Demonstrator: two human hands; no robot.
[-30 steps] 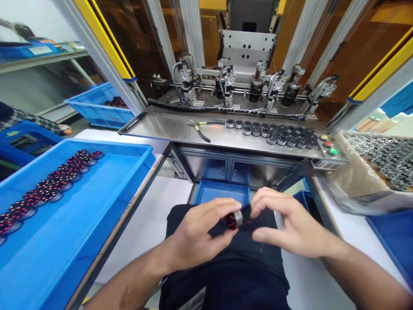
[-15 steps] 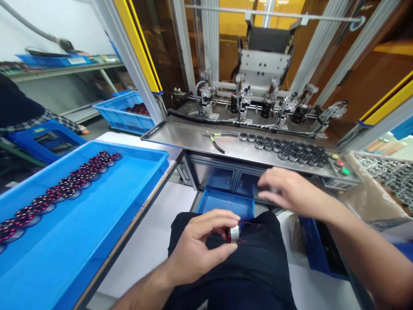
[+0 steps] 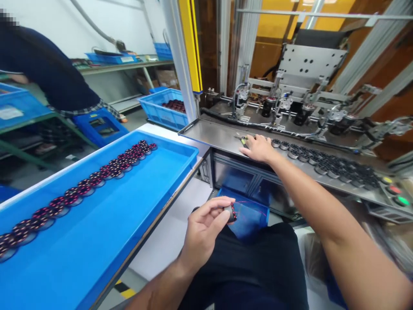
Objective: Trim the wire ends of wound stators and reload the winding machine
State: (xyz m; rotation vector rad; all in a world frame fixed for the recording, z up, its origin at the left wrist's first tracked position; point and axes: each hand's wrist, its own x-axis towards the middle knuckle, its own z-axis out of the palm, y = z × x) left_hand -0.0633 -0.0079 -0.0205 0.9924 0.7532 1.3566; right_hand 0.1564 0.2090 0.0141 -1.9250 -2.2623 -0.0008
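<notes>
My left hand (image 3: 204,228) is closed around a motor stator (image 3: 231,212), a small grey-sided ring with red copper windings, held above my lap. Thin red wire ends trail from it to the right. Over the metal ledge, my right hand (image 3: 260,148) is stretched out with its fingers apart. It lies at a pair of pliers (image 3: 243,141) with yellow-green and black handles, partly hidden by the fingers. Whether the fingertips touch the pliers is hard to tell. To the right of that hand, bare black-and-silver stators (image 3: 322,161) stand in rows on the ledge (image 3: 211,133).
A large blue tray (image 3: 129,215) on my left holds a line of red-wound stators (image 3: 109,172). Behind the ledge is a machine (image 3: 309,69) with several fixtures. A blue bin (image 3: 245,224) sits below. A co-worker (image 3: 61,69) bends at the far left, and buttons (image 3: 395,190) are at right.
My right hand has moved from above my lap forward and left to the pliers. The left hand has turned the stator so its wound face points right. The view has swung left.
</notes>
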